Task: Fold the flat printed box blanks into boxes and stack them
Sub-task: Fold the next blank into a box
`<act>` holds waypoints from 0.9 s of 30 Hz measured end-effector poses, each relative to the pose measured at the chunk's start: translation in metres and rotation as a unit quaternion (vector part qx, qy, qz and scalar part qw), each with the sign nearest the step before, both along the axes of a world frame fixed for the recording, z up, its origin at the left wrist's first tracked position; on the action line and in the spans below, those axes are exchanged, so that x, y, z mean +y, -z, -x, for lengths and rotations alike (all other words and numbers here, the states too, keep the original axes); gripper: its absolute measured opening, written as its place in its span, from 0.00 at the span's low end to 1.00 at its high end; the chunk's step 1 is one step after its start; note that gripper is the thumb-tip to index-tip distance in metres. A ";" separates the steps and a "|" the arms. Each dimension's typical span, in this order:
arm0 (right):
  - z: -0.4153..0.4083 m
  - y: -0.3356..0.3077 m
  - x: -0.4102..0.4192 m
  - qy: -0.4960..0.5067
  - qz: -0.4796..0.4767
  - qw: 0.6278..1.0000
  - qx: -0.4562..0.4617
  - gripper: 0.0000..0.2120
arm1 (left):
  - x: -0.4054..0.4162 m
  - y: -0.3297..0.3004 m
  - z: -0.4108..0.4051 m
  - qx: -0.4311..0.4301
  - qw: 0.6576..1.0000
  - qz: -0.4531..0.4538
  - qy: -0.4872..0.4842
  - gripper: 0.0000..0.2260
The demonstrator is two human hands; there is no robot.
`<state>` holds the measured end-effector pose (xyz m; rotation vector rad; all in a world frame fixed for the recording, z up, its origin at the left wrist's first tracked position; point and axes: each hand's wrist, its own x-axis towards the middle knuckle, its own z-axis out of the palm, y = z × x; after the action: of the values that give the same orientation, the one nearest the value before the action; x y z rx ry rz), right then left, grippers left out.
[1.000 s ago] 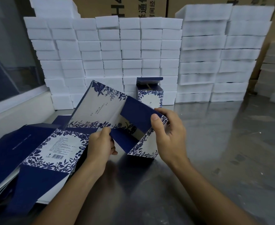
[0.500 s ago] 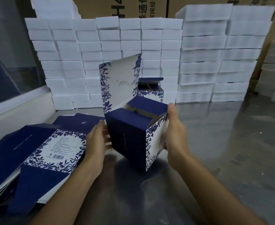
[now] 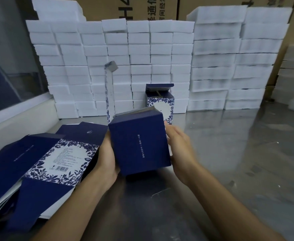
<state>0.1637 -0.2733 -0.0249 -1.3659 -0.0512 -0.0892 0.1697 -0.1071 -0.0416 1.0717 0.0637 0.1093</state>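
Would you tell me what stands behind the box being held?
Behind the held box stands a folded box with its top flap open, before stacked white foam blocks. Its lower part is covered.

The brown carton behind the foam stacks bears a large "H4" and the Chinese characters "通信". The flat blank carries a barcode; its small print, like the held box's white line, is unreadable.
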 end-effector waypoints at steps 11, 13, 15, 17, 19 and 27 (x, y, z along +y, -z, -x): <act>-0.004 0.010 -0.001 0.045 -0.015 0.995 -0.087 0.17 | 0.011 -0.008 0.003 0.000 0.999 -0.020 -0.033 0.24; -0.006 0.011 -0.003 0.095 -0.007 0.992 -0.083 0.17 | 0.010 -0.012 0.005 0.008 0.999 0.013 -0.030 0.28; -0.007 0.011 -0.004 0.115 -0.001 0.991 -0.071 0.15 | 0.007 -0.015 0.008 0.005 0.999 0.022 -0.028 0.29; -0.007 0.009 -0.003 0.125 -0.002 0.990 -0.066 0.11 | 0.006 -0.017 0.010 0.001 1.000 0.015 -0.024 0.25; -0.004 0.007 -0.001 0.116 0.008 0.990 -0.073 0.08 | 0.005 -0.018 0.012 -0.005 1.000 0.004 -0.004 0.23; 0.008 0.002 0.008 -0.046 -0.013 0.996 -0.080 0.30 | 0.001 -0.019 0.015 -0.017 1.000 -0.021 -0.002 0.25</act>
<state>0.1558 -0.2652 -0.0273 -1.3270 -0.2470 -0.1205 0.1549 -0.1061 -0.0225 1.1117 0.0330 0.1330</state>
